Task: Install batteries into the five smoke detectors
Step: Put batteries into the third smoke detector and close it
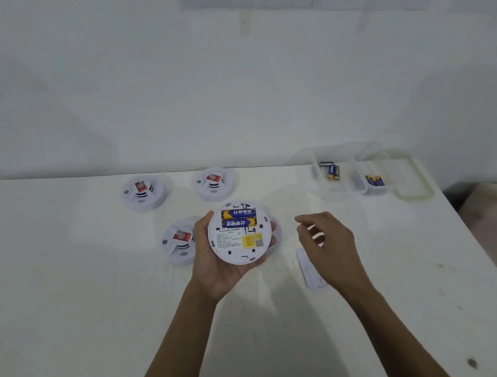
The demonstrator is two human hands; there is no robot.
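My left hand [217, 262] grips a white round smoke detector [240, 236] turned back side up above the table. Two blue and yellow batteries [239, 218] lie side by side in its open compartment. My right hand [325, 241] hovers to the right of it, fingers loosely curled, holding nothing. A white flat cover piece [308, 268] lies on the table partly under that hand. Three more detectors stand face up: back left [143, 193], back middle [214, 183] and just left of my left hand [178, 241]. A further white round part shows behind the held one.
A clear plastic box [347, 177] at the back right holds loose batteries [333, 172] in two compartments, more batteries [374, 180] to the right. Its lid [409, 175] lies beside it. The white table's [71, 291] right edge runs diagonally; floor shows beyond it.
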